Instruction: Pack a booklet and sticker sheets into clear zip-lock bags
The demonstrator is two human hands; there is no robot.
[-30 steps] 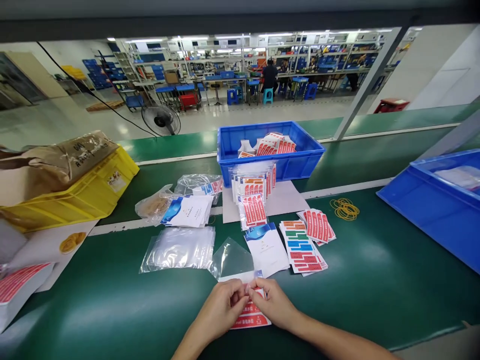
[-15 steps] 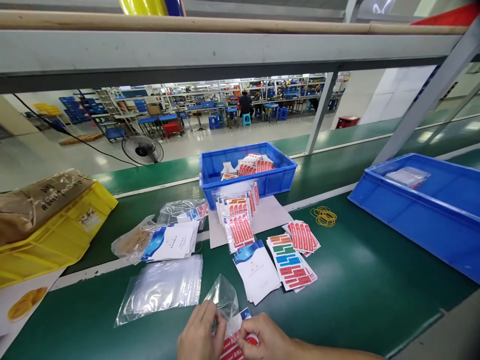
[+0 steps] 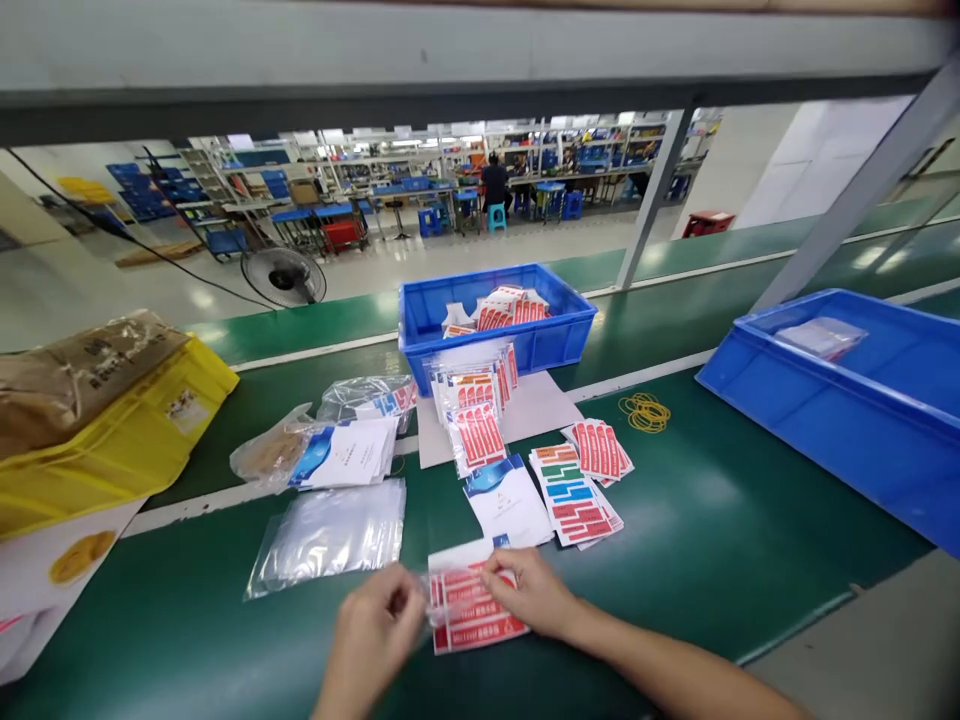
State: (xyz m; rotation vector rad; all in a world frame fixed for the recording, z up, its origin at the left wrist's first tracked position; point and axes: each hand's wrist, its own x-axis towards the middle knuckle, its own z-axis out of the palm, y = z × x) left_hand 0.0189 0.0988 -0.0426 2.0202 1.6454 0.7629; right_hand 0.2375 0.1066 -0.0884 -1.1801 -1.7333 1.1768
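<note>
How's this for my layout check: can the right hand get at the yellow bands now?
Probably yes: between the right hand and the yellow bands lie only flat label sheets, though it's occupied at a red-striped sheet.

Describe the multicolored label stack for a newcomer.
Find the central blue bin on the green worktop. Nearer the camera, just right of booklets, lies the label stack. Orange, green, blue and red rows distinguish it from the red labels beside it.

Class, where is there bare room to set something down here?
Right: a bare patch of green worktop between the rubber bands, the far-right blue bin and the right forearm. Left: another, in front of the clear bags, beside the left hand. Crowded: the middle, with papers, label sheets and bagged sets before the central blue bin.
</note>
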